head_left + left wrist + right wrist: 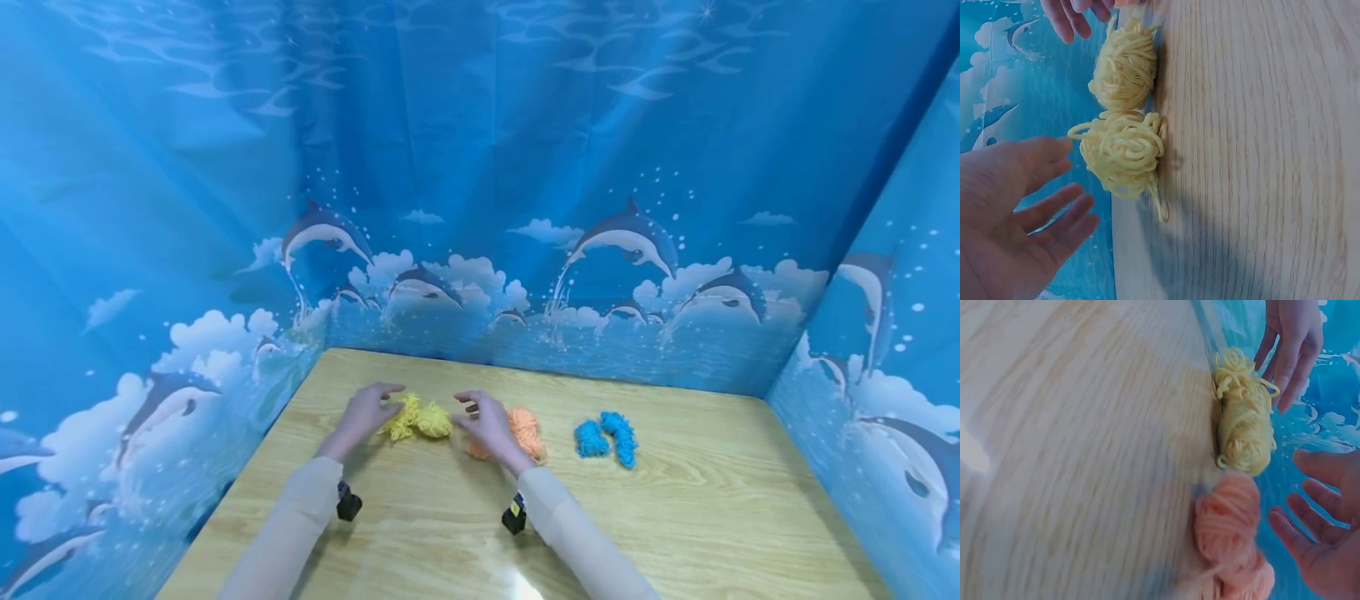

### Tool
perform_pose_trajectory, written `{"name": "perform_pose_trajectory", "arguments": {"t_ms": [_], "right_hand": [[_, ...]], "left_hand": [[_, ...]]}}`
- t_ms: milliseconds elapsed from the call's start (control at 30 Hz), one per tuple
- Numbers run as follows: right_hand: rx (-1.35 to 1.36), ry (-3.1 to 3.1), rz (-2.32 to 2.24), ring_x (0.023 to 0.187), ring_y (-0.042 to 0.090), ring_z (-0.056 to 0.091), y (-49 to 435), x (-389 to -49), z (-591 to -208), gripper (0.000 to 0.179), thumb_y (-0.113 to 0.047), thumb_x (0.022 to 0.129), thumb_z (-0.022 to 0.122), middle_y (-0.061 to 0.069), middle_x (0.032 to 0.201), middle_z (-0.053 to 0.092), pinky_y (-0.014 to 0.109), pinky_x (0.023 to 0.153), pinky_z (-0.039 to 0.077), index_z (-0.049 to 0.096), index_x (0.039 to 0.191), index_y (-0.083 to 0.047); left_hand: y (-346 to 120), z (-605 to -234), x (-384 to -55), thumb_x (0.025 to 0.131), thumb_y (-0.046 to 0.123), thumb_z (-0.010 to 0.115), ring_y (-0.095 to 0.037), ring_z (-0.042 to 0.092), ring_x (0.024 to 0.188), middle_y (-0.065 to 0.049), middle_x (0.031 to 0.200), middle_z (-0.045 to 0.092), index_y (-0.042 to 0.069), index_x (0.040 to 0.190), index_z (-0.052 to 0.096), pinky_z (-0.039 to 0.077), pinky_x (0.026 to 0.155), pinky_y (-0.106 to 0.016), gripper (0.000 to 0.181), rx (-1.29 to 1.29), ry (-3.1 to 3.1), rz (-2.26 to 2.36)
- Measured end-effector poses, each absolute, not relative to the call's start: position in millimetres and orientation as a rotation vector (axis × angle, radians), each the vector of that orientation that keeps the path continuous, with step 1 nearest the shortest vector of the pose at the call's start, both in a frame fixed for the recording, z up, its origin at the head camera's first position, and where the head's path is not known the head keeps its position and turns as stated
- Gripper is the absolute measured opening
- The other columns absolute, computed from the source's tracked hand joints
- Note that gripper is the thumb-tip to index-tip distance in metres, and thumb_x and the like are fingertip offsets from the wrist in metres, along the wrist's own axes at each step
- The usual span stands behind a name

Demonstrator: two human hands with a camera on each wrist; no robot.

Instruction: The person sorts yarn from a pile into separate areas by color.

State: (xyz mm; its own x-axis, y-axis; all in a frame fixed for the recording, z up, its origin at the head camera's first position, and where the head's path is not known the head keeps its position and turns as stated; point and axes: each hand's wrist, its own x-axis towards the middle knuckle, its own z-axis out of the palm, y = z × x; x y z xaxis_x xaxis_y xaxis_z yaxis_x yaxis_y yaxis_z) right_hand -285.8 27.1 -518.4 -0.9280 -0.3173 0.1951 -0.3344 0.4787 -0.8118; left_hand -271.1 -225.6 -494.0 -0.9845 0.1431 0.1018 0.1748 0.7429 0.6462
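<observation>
Two yellow yarn balls lie side by side on the table: a loose, tangled one (pixel 1122 150) on the left and a tighter wound one (pixel 1125 69) on the right. My left hand (pixel 367 412) is beside the tangled ball, fingers spread and holding nothing. On the other side, my right hand (pixel 486 421) hovers between the yellow yarn and the peach yarn (pixel 1229 519), its fingers loosely bent and nothing in them. In the head view the right hand partly hides the peach yarn, which shows as two balls in the right wrist view.
Two blue yarn bundles (pixel 618 437) lie on the wooden table (pixel 712 500) to the right of the peach yarn. A blue dolphin-print curtain (pixel 480 167) surrounds the table at the back and sides. Small black cameras (pixel 348 502) are strapped at both wrists.
</observation>
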Motion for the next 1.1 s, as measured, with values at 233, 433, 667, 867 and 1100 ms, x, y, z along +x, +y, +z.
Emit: {"name": "perform_pose_trajectory", "arguments": {"t_ms": [233, 433, 667, 867, 1100], "right_hand": [[0.574, -2.664, 1.477, 0.107, 0.034, 0.067, 42, -285, -510, 0.037, -0.011, 0.095, 0.072, 0.016, 0.127, 0.067, 0.045, 0.092, 0.058, 0.066, 0.131, -0.004], [0.576, -2.663, 1.469, 0.108, 0.033, 0.067, 50, -285, -508, 0.037, -0.013, 0.096, 0.070, 0.016, 0.127, 0.066, 0.046, 0.092, 0.058, 0.065, 0.132, -0.004], [0.591, -2.675, 1.467, 0.109, 0.032, 0.066, 53, -282, -510, 0.037, -0.013, 0.096, 0.071, 0.015, 0.127, 0.065, 0.042, 0.091, 0.058, 0.065, 0.132, -0.004], [0.551, -2.662, 1.484, 0.108, 0.031, 0.066, 57, -280, -509, 0.038, -0.013, 0.096, 0.071, 0.015, 0.127, 0.066, 0.043, 0.091, 0.058, 0.065, 0.132, -0.005], [0.517, -2.612, 1.536, 0.110, 0.032, 0.066, 70, -279, -504, 0.035, -0.014, 0.098, 0.069, 0.016, 0.128, 0.065, 0.043, 0.093, 0.058, 0.066, 0.132, -0.005]], "left_hand": [[-228, -492, -267, 0.095, 0.002, 0.065, -0.044, 0.061, 0.115, -0.027, 0.131, 0.062, -0.002, 0.131, 0.064, 0.058, 0.087, -0.052, 0.037, -0.304, -2.834, -0.947], [-227, -493, -265, 0.089, 0.000, 0.072, -0.040, 0.065, 0.103, -0.021, 0.111, 0.069, 0.003, 0.106, 0.072, 0.056, 0.087, -0.053, 0.017, -0.349, -2.831, -0.863], [-225, -496, -262, 0.091, -0.004, 0.065, -0.037, 0.067, 0.100, -0.019, 0.112, 0.071, 0.007, 0.103, 0.074, 0.058, 0.080, -0.049, 0.019, -0.366, -2.842, -0.837], [-224, -497, -261, 0.096, -0.004, 0.058, -0.033, 0.068, 0.095, -0.019, 0.115, 0.071, 0.006, 0.105, 0.075, 0.056, 0.072, -0.042, 0.022, -0.337, -2.839, -0.871], [-228, -497, -258, 0.101, 0.008, 0.059, -0.036, 0.067, 0.107, -0.018, 0.123, 0.069, 0.002, 0.124, 0.069, 0.057, 0.086, -0.051, 0.025, -0.312, -2.801, -0.885]]}}
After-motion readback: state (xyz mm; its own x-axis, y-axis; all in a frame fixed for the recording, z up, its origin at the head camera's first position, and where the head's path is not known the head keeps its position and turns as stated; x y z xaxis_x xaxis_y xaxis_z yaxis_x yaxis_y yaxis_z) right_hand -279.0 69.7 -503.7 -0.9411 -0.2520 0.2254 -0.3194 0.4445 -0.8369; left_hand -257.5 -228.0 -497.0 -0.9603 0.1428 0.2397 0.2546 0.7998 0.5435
